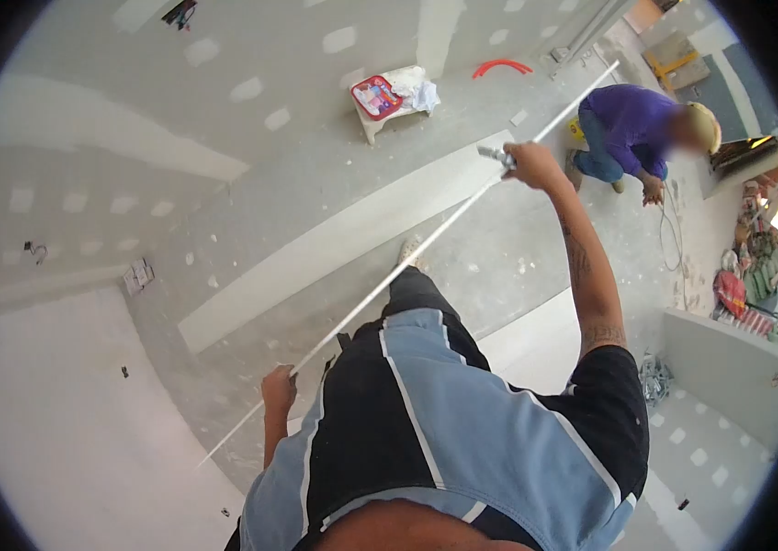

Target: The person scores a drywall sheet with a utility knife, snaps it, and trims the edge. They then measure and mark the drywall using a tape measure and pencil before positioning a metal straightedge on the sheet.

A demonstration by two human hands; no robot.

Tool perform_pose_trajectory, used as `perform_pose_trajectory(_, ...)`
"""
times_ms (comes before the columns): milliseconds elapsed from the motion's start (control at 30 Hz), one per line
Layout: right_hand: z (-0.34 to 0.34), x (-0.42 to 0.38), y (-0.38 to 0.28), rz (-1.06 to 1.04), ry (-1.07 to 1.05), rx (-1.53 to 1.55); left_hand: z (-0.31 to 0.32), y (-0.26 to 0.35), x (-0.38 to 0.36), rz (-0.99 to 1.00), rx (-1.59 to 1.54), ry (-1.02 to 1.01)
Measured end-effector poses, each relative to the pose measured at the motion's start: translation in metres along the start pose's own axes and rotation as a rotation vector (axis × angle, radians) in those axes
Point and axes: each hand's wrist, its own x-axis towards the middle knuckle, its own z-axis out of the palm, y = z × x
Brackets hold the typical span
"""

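Note:
A long, thin white pipe [361, 308] runs diagonally across the front of my body, from low on the left to high on the right. My left hand [279, 390] is closed around its lower part, near my hip. Further up, with the arm stretched forward, my right hand [532, 167] is closed at the pipe. A small grey metallic piece [497, 156] sticks out from these right fingers; I cannot tell what it is. Beneath the pipe lies a long pale board [343, 239] on the grey floor.
A person in a purple top [628, 119] crouches at the upper right, hands near a looped cable [672, 230]. Against the wall stands a white stool [372, 127] with a red-rimmed tray [377, 97] and cloth. A red curved tube [502, 66] lies nearby. Bags [731, 294] are piled far right.

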Motion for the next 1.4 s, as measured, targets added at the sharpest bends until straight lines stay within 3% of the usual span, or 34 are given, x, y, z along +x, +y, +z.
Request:
perform_pose_trajectory(167,0.057,0.034,0.049,0.074,-0.184,0.008,0.015,0.002,0.076,0.081,0.002,-0.185)
perform_pose_trajectory(233,0.084,0.048,0.068,0.099,-0.205,-0.026,0.025,0.004,0.108,0.028,0.079,-0.308)
perform_pose_trajectory(433,0.165,0.098,0.09,0.168,-0.218,0.083,0.09,-0.041,0.194,0.006,0.148,-0.313)
perform_pose_trajectory(567,0.24,0.14,0.099,0.173,-0.142,0.073,0.141,-0.077,0.252,-0.052,0.23,-0.483)
perform_pose_trajectory(633,0.286,0.167,0.104,0.128,-0.12,0.062,0.173,-0.103,0.274,0.011,0.218,-0.352)
perform_pose_trajectory(700,0.333,0.185,0.102,0.143,-0.191,0.129,0.197,-0.125,0.293,-0.047,0.266,-0.402)
perform_pose_trajectory(733,0.354,0.196,0.1,0.116,-0.155,0.112,0.232,-0.16,0.295,0.021,0.21,-0.215)
perform_pose_trajectory(767,0.367,0.208,0.094,0.058,-0.154,0.077,0.214,-0.142,0.321,-0.104,0.198,-0.437)
perform_pose_trajectory(800,0.386,0.218,0.09,0.08,-0.168,0.076,0.239,-0.16,0.326,-0.061,0.192,-0.323)
perform_pose_trajectory(833,0.409,0.231,0.092,0.1,-0.211,0.051,0.251,-0.167,0.34,-0.12,0.194,-0.347)
perform_pose_trajectory(867,0.407,0.236,0.082,0.132,-0.278,0.056,0.271,-0.181,0.35,-0.059,0.132,-0.28)
perform_pose_trajectory(900,0.425,0.243,0.078,0.056,-0.214,-0.039,0.284,-0.187,0.365,-0.072,0.218,-0.386)
perform_pose_trajectory(933,0.456,0.25,0.086,-0.001,-0.126,0.015,0.306,-0.199,0.37,-0.04,0.199,-0.316)
perform_pose_trajectory(967,0.465,0.257,0.076,0.079,-0.21,-0.028,0.328,-0.212,0.372,0.003,0.183,-0.252)
perform_pose_trajectory(1033,0.51,0.272,0.089,0.029,-0.233,0.012,0.314,-0.198,0.39,-0.05,0.176,-0.336)
perform_pose_trajectory(1167,0.547,0.297,0.082,0.01,-0.269,-0.052,0.392,-0.245,0.421,-0.086,0.153,-0.411)
perform_pose_trajectory(1267,0.587,0.319,0.112,-0.01,-0.242,-0.025,0.429,-0.256,0.454,-0.047,0.164,-0.41)
perform_pose_trajectory(1300,0.592,0.331,0.115,0.06,-0.336,-0.095,0.443,-0.26,0.462,-0.018,0.167,-0.407)
perform_pose_trajectory(1400,0.606,0.353,0.123,0.01,-0.432,-0.016,0.453,-0.263,0.481,-0.014,0.159,-0.403)
